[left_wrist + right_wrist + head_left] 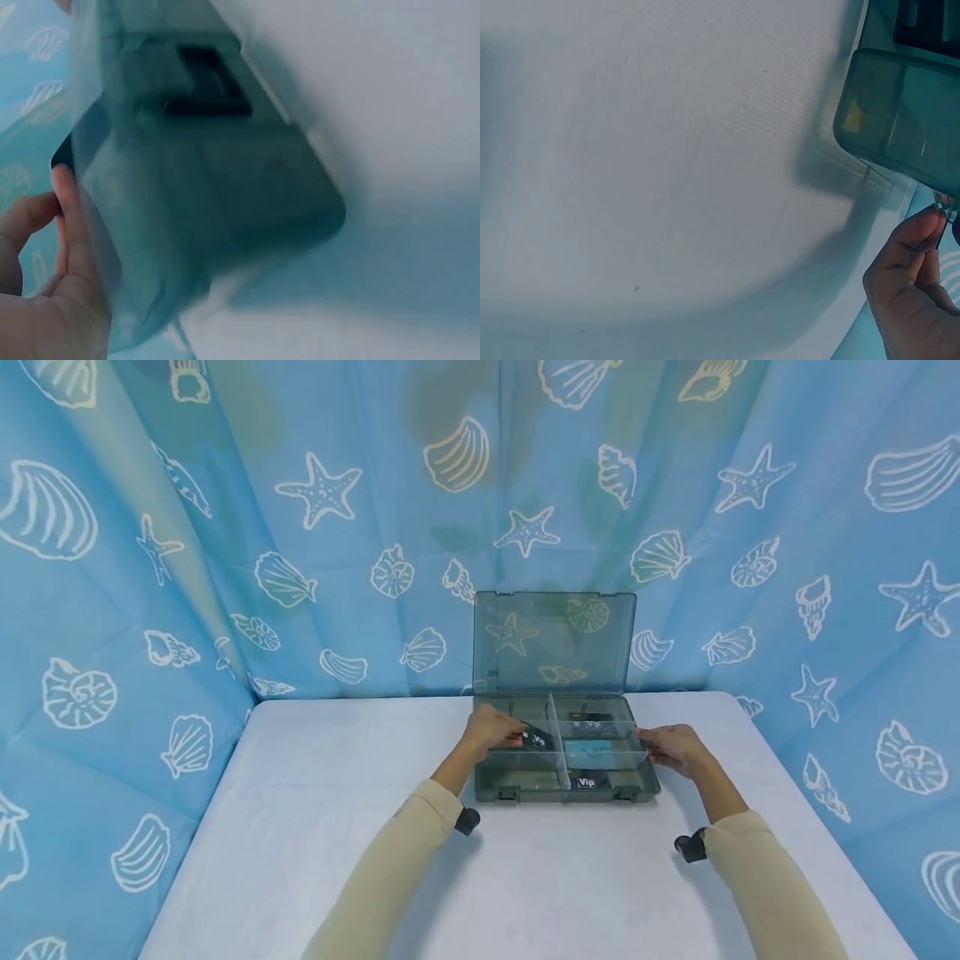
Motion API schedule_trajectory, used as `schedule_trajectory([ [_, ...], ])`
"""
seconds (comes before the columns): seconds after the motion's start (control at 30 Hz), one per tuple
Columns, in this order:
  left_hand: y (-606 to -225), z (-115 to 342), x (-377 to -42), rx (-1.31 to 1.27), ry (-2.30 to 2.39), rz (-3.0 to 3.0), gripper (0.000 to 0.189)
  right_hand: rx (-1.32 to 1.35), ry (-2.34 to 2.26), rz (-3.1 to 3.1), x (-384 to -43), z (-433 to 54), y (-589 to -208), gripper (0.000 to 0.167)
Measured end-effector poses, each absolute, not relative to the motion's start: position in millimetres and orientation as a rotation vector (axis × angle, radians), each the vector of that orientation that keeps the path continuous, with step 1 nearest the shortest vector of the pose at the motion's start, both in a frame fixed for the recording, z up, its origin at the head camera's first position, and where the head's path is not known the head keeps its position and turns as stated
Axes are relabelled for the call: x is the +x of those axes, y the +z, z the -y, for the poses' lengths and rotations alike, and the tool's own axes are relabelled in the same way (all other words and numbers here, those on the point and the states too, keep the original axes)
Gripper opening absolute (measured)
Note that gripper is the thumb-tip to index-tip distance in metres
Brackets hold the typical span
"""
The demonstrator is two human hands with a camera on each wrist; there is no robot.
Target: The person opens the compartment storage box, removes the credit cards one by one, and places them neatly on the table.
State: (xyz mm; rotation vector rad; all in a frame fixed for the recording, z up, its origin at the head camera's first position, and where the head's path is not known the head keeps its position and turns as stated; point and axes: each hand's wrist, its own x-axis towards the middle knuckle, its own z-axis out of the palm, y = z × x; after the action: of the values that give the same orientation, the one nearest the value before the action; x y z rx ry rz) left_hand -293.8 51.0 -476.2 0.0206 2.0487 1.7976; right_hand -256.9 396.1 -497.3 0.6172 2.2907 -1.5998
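A grey see-through plastic divider box (517, 795) lies on the table with its lid (551, 643) raised. Over its left compartments, my left hand (491, 728) pinches a black card (537, 738) marked "Vip" between thumb and fingers. In the left wrist view that hand (71, 262) shows beside the box wall, the card partly behind the clear plastic. My right hand (672, 748) grips the box at its right wall; in the right wrist view its fingers (922, 240) pinch a thin edge there. Among the right compartments are a blue card (588, 752) and black cards (590, 782).
A white cloth covers the table (337, 793), and the box stands near its far edge. Behind and at both sides hangs a blue curtain (375, 643) with white shells and starfish. Clear dividers (557, 727) split the box into several compartments.
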Motion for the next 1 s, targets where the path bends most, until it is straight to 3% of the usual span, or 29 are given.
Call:
schedule_trajectory([
  [0.43, -450.0, 25.6, -314.0, -0.078, 1.795, -2.205, 0.019, 0.597, -1.546, -2.352, -247.7, -410.0, -496.6, 0.055],
  [0.7, -477.3, 79.8, -326.5, -0.302, 1.880, -2.239, 0.022, 0.570, -1.534, -2.352, -253.5, -408.0, -497.2, 0.053],
  [1.0, -508.8, 101.9, -334.2, -0.490, 1.781, -2.294, 0.025, 0.552, -1.556, -2.335, -261.9, -398.2, -498.3, 0.054],
])
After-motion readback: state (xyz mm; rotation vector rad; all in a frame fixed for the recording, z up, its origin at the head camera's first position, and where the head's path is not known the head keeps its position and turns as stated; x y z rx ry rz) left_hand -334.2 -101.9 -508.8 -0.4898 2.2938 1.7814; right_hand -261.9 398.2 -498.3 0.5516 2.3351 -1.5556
